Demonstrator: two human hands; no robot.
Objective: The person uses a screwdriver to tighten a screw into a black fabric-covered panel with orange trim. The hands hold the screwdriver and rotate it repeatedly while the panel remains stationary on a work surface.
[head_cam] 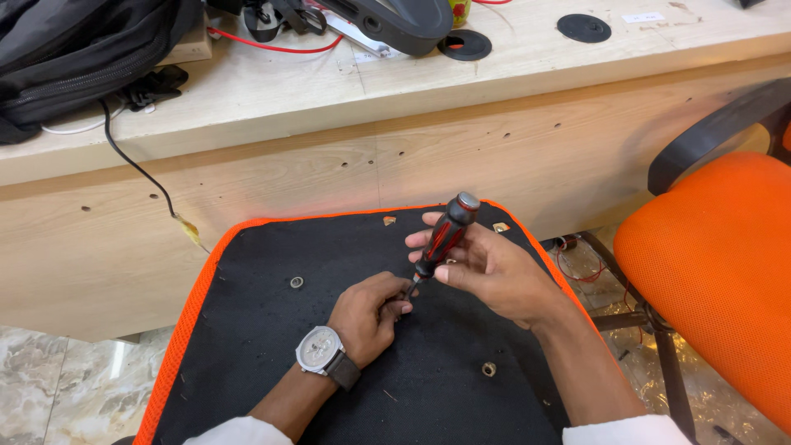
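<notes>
Right hand (pixel 494 268) grips screwdriver (pixel 443 237), tilted; left hand (pixel 372 315) pinched shut round its tip on seat pad (pixel 272 346); prob. best to keep shaft upright w/ steady downward pressure.

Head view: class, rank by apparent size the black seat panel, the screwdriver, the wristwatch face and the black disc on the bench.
1. Black seat panel
2. Screwdriver
3. Black disc and wristwatch face: look alike; the disc lies farther away, so unranked.
</notes>
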